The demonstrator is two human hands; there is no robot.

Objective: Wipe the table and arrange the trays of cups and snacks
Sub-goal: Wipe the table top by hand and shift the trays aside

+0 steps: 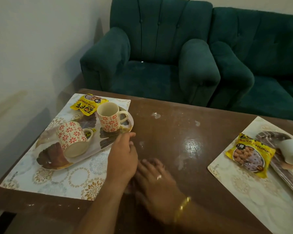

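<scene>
Two hands low over the brown desk (184, 132), between two trays.

Bare, dusty desk surface ahead and right of the hands, free up to the far edge. Left tray (107, 142) touching the left hand (123, 159), fingers loosely extended along its near rim, pinching nothing. Right hand (156, 181) flat, fingers together, palm down, blurred. Beyond the left hand: one cup upright (109, 116), one tipped over (73, 139). Right tray (284, 176) well apart, at the desk edge.

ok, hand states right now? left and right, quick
Left hand: open, fingertips at the tray edge, gripping nothing.
Right hand: flat on the table, blurred; whether it holds something cannot be told.
</scene>
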